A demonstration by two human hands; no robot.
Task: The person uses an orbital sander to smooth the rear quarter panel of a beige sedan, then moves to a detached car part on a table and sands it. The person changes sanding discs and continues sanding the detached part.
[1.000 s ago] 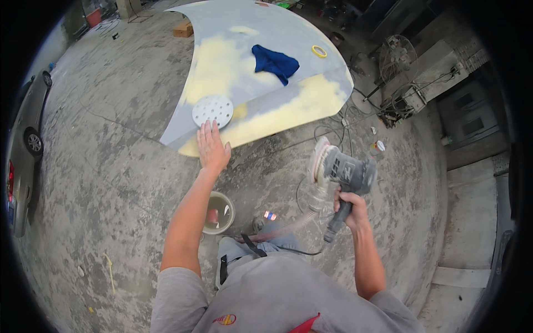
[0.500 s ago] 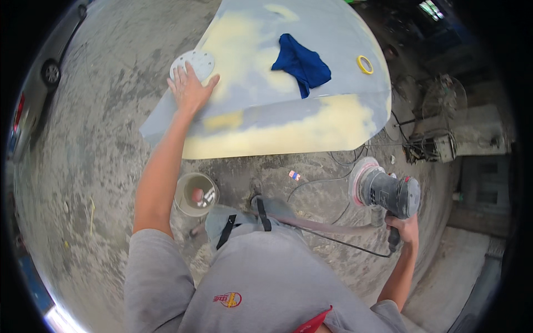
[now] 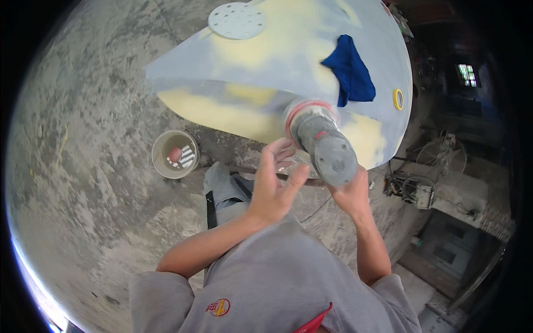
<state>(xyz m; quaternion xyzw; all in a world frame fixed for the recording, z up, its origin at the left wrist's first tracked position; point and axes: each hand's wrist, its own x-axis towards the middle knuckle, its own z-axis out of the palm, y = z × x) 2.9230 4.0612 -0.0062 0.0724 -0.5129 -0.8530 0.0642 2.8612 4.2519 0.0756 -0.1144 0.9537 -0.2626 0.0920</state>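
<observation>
My right hand grips an orbital sander, whose body hides most of the fingers. The sander is tilted, with its round pad toward the near part of a grey panel that bears pale yellow patches; whether pad and panel touch I cannot tell. Just left of the sander, my left hand is raised with fingers apart and nothing in it. A white sanding disc with holes lies at the panel's far left edge. Right of the middle lies a crumpled dark blue cloth.
A roll of yellow tape sits near the panel's right edge. On the floor to the left stands a bucket with several small things inside. At the right are a fan and a cable-draped box; a cord hangs below the sander.
My left hand has let go of the white disc and come back beside the sander. My right hand has brought the sander left and up to the panel. The view has shifted.
</observation>
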